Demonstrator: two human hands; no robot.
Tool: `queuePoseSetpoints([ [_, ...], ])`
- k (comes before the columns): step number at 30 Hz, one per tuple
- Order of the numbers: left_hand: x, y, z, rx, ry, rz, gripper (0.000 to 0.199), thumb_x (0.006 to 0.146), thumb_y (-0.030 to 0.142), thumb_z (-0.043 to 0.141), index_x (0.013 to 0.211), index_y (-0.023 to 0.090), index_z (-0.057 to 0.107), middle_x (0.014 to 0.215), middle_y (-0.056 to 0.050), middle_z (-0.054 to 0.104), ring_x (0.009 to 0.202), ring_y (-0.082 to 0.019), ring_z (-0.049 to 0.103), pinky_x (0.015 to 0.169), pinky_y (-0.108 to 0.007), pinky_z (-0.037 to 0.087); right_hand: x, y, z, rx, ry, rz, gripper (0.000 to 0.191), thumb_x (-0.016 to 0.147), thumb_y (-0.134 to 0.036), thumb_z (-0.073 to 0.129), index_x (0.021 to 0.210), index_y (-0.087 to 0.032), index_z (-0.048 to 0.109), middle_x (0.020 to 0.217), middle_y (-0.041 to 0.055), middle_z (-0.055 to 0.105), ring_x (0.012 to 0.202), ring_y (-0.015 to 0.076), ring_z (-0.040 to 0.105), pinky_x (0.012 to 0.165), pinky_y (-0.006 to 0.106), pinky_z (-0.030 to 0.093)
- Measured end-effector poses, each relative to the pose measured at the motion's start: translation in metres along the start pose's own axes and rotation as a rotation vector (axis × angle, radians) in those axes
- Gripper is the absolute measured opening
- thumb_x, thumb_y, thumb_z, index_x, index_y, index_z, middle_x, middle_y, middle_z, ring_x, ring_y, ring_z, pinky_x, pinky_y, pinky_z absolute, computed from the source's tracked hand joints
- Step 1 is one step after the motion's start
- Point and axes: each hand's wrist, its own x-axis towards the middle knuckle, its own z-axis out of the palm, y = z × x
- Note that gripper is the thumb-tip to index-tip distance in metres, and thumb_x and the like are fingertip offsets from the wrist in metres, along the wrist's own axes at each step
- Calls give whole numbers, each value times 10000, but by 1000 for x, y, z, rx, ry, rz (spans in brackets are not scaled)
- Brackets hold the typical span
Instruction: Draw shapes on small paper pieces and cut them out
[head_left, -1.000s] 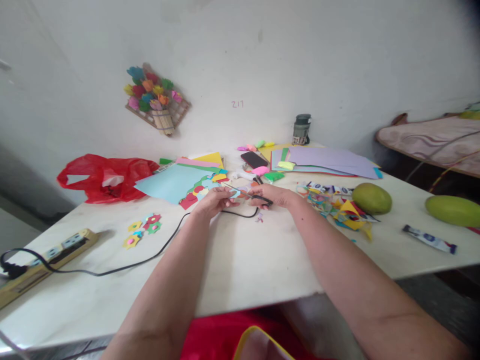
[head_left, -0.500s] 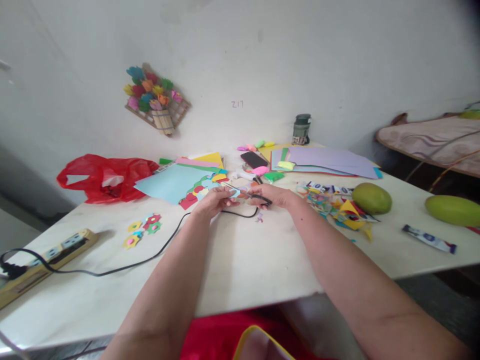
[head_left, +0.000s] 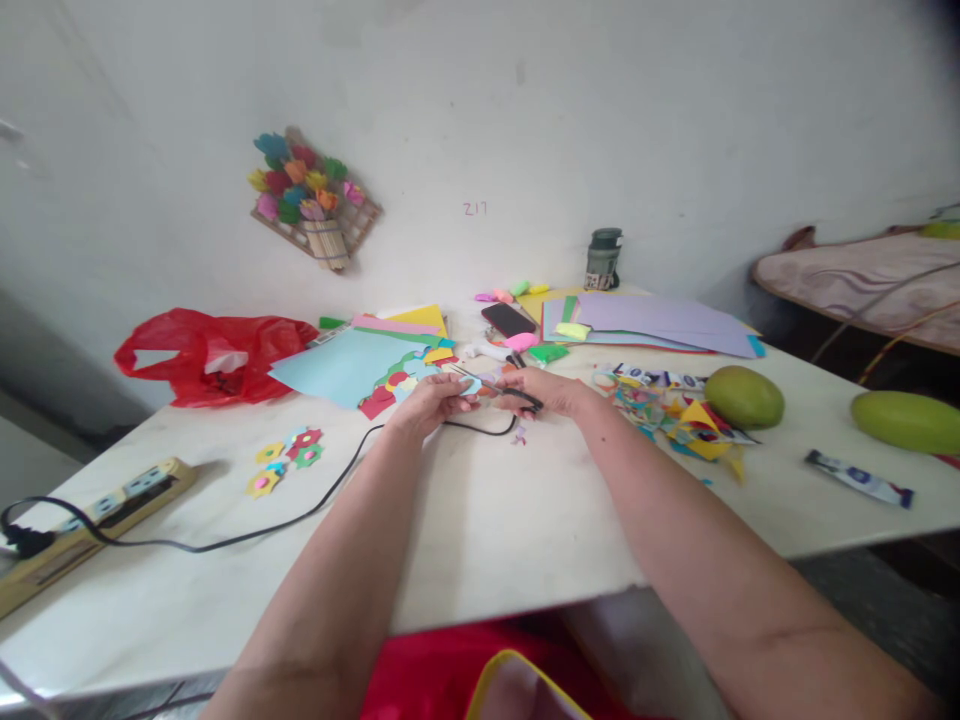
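My left hand [head_left: 433, 402] pinches a small light blue paper piece [head_left: 472, 385] over the middle of the table. In my right hand [head_left: 541, 388] is a pair of scissors [head_left: 491, 386] with black handles, its blades pointing left against the paper. Whether the blades are parted is too small to tell. Cut colored paper pieces [head_left: 394, 385] lie just beyond my left hand, on and beside a light blue sheet [head_left: 330, 365]. A white glue gun [head_left: 487, 351] rests behind my hands, partly hidden, and a few tiny scraps [head_left: 520, 432] lie below my right hand.
Paper flowers [head_left: 292, 455] lie at the left, near a power strip [head_left: 97, 515] whose black cord [head_left: 300, 515] crosses the table. A red plastic bag [head_left: 214, 355] stands behind. Paper scraps [head_left: 675, 415], green mangoes [head_left: 745, 397] and a tube [head_left: 859, 478] lie right. Colored sheets [head_left: 660, 322] and a phone [head_left: 508, 320] lie at the back.
The hands stay nearly in place. The scissor blades and the light blue paper have shifted very slightly against each other.
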Motion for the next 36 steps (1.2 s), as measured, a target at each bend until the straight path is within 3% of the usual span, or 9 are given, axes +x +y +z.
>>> queuePoseSetpoints([
  [10,3,-4,-1,-32,9,-11,96,750,101,651,701,106,569,609,-50,669,533,-131,660,619,-218,538,3,2,-1,19,3,-12,179,706,-315,595,769,-151,564,452,-80,383,377,53,330,347,185,274],
  [22,5,-5,-1,-64,13,-25,77,745,99,660,712,102,590,651,-60,684,568,-141,672,615,-228,552,2,1,1,-29,52,3,199,678,-321,650,736,-160,548,454,-76,412,375,49,363,347,174,293],
  [29,6,-6,0,-88,8,-24,100,728,93,670,695,110,577,685,-58,692,601,-163,683,711,-311,566,-3,-8,6,-67,89,59,211,670,-300,675,736,-162,531,454,-65,460,344,49,386,301,162,234],
  [36,3,-3,1,-68,15,13,109,697,70,687,704,107,586,681,-45,678,609,-147,674,709,-298,569,0,1,-1,-6,91,18,219,678,-303,682,735,-157,528,419,-84,390,353,51,361,327,170,262],
])
